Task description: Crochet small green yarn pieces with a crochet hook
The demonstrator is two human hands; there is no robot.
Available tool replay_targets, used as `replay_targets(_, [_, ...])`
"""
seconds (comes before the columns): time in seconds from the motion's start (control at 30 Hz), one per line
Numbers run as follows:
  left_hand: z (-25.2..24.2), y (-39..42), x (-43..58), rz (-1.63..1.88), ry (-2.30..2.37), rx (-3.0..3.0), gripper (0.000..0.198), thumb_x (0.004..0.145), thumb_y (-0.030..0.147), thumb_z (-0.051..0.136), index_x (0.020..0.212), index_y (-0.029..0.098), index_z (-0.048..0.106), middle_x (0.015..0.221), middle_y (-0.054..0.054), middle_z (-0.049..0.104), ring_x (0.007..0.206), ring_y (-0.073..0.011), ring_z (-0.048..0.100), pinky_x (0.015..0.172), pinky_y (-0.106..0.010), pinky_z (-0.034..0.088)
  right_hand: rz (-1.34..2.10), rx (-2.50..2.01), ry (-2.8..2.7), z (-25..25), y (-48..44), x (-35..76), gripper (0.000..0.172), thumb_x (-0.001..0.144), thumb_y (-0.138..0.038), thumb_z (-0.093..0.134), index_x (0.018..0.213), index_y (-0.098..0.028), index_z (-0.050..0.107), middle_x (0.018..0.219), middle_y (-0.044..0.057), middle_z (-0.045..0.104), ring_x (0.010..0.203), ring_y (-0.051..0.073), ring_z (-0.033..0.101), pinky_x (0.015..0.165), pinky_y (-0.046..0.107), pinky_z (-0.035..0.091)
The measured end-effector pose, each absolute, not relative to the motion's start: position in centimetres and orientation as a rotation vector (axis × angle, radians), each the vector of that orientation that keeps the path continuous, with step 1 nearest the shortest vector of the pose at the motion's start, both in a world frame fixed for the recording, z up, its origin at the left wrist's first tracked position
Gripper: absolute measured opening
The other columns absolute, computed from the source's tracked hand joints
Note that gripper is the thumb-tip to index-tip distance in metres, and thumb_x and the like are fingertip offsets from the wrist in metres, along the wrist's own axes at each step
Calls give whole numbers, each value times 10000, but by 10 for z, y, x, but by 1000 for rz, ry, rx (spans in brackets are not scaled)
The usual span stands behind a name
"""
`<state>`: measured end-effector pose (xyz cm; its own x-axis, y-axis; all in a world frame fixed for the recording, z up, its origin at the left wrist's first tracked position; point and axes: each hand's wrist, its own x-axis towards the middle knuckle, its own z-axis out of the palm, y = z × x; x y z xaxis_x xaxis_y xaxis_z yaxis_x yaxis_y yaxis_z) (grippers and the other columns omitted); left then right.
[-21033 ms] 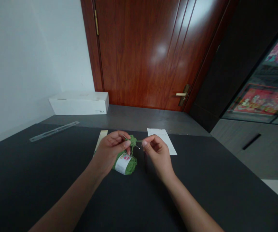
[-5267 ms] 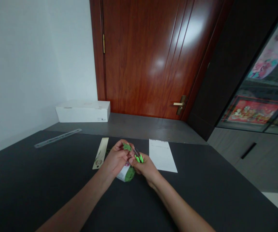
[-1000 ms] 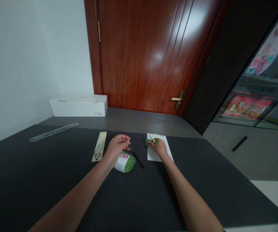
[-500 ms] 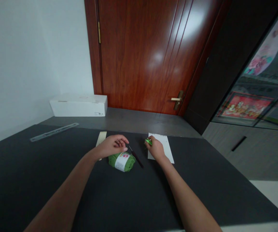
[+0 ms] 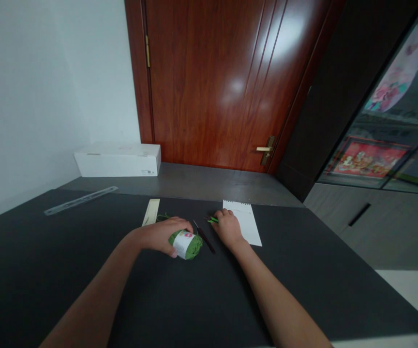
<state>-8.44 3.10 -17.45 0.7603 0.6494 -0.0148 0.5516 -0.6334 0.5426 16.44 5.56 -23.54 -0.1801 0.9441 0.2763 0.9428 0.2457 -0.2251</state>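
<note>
My left hand [image 5: 165, 234] is wrapped around the left end of a ball of green yarn [image 5: 193, 246] with a white paper band, which rests on the dark tabletop. A loose green strand lies beyond the hand. My right hand [image 5: 229, 227] is closed, low over the table, on a small bright-green item [image 5: 213, 220] with a thin dark end pointing left; the fingers hide most of it. Between the hands lies a crochet hook [image 5: 206, 240] with a dark handle and a metal tip. A white spiral notepad [image 5: 247, 222] lies partly under and beside my right hand.
A cream-coloured strip [image 5: 151, 211] lies just past my left hand. A clear ruler [image 5: 82, 200] is farther left. A long white box [image 5: 118, 162] stands at the back left by the wall. Behind the table is a brown wooden door [image 5: 209, 87], with a cabinet [image 5: 376, 227] to the right.
My left hand has come down from above the yarn and closed around it. My right hand has lowered and shifted slightly left, with the green item now close to the table.
</note>
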Motion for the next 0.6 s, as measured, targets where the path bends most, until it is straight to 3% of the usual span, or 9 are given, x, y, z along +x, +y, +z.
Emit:
replay_targets(0.2, [-165, 25, -84, 238, 868, 2436, 514, 592, 101, 696, 1085, 238, 648, 1100, -42, 656, 1099, -287, 555, 928, -330, 412, 1, -1733, -2044, -228, 54, 167, 203, 930, -247, 572, 1090, -150, 651, 1116, 152, 677, 1078, 263, 606, 892, 343, 462])
replay_targets(0.3, [-162, 26, -89, 306, 957, 2412, 470, 599, 119, 709, 1054, 227, 660, 1074, -40, 652, 1062, -278, 577, 887, -312, 429, 36, -1729, -1981, -222, 49, 168, 220, 985, -278, 476, 1066, -161, 644, 1035, 110, 717, 947, 205, 666, 818, 291, 467])
replay_targets(0.37, [-160, 29, -94, 405, 1025, 2357, 436, 610, 154, 738, 1035, 218, 671, 1038, -35, 662, 995, -265, 606, 838, -299, 445, 110, -1686, -2026, -219, 41, 164, 209, 964, -353, 528, 1004, -193, 657, 924, 63, 742, 832, 178, 691, 728, 260, 464])
replay_targets(0.47, [-157, 32, -100, 719, 1127, 2128, 398, 623, 241, 800, 1001, 191, 684, 948, -37, 686, 859, -242, 635, 733, -284, 470, 261, -1585, -2244, -218, 27, 151, 233, 852, -394, 686, 988, -207, 661, 890, 50, 757, 823, 201, 709, 684, 265, 459])
replay_targets(0.6, [-153, 33, -96, 1147, 1055, 1533, 458, 614, 255, 851, 1022, 143, 677, 948, -90, 726, 830, -241, 676, 728, -314, 530, 188, -1697, -2316, -221, 19, 132, 231, 836, -191, 656, 1054, -115, 646, 993, 174, 752, 910, 271, 723, 744, 313, 496])
